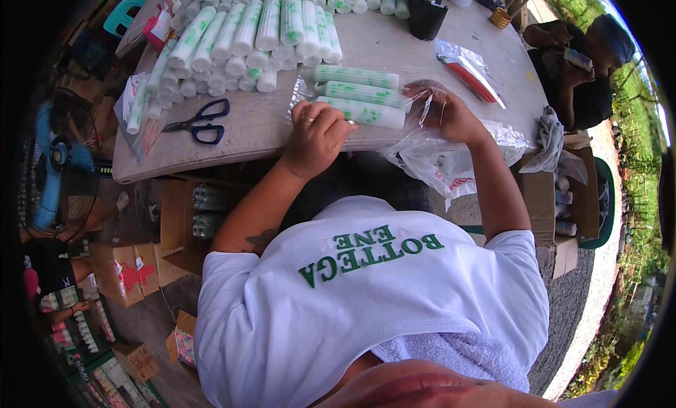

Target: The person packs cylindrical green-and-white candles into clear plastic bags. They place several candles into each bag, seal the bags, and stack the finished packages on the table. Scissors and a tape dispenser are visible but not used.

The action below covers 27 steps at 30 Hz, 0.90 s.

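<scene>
Three white candle-like sticks with green blotches (362, 94) lie side by side on the table in front of me, with clear plastic (301, 96) showing at their left ends. My left hand (317, 137) is closed at the left end of the nearest stick, its thumb along the near side. Just past their right ends, my right hand (451, 113) pinches thin clear plastic film. Its fingertips are partly hidden by the film's glare. Under my right wrist, a crumpled heap of clear plastic bags (451, 158) hangs over the table edge.
A large stack of similar sticks (253, 31) fills the table's far left. Scissors with blue handles (204, 122) lie left of me. A red item in a clear packet (470, 77) and a black container (427, 13) are at right. Another person (584, 70) sits beyond; a blue fan (60, 158) stands left.
</scene>
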Motion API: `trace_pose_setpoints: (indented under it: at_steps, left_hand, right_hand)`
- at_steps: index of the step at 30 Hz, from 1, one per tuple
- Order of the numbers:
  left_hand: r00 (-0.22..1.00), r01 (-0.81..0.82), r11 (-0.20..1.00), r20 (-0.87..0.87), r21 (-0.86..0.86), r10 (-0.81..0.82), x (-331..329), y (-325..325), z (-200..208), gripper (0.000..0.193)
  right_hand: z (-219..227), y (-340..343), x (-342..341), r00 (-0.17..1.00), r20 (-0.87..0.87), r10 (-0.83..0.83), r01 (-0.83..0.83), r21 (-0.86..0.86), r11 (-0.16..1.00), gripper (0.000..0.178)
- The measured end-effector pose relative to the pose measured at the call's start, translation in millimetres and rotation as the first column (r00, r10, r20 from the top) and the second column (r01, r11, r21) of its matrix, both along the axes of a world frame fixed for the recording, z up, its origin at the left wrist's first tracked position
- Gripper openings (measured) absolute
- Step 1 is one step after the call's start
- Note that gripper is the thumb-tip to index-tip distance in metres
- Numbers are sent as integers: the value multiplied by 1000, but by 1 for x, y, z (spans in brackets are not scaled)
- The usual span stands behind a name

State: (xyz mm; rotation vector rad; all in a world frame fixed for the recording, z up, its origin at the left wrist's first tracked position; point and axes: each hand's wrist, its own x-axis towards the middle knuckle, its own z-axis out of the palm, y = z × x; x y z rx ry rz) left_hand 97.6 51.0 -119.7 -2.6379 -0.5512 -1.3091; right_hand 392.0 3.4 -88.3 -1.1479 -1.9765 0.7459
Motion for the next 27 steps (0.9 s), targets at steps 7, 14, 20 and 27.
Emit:
trace_pose_setpoints:
  at_steps: [7,14,20,27]
  left_hand:
    - [1000,7,1000,6,0,-7,0,1,-4,17]
    - [1000,5,1000,-15,9,-5,-1,1,-5,17]
    - [1000,-4,1000,-4,-2,3,0,0,-5,19]
    - [1000,-28,1000,9,8,28,3,-2,-1,20]
  right_hand:
    - [2,-1,-8,981,-23,-194,187,-177,966,31]
    - [-4,6,-3,984,42,-173,178,-153,972,33]
    - [-5,6,-22,900,53,-433,435,-176,883,30]
    - [-1,4,-23,896,-132,-424,394,-204,896,28]
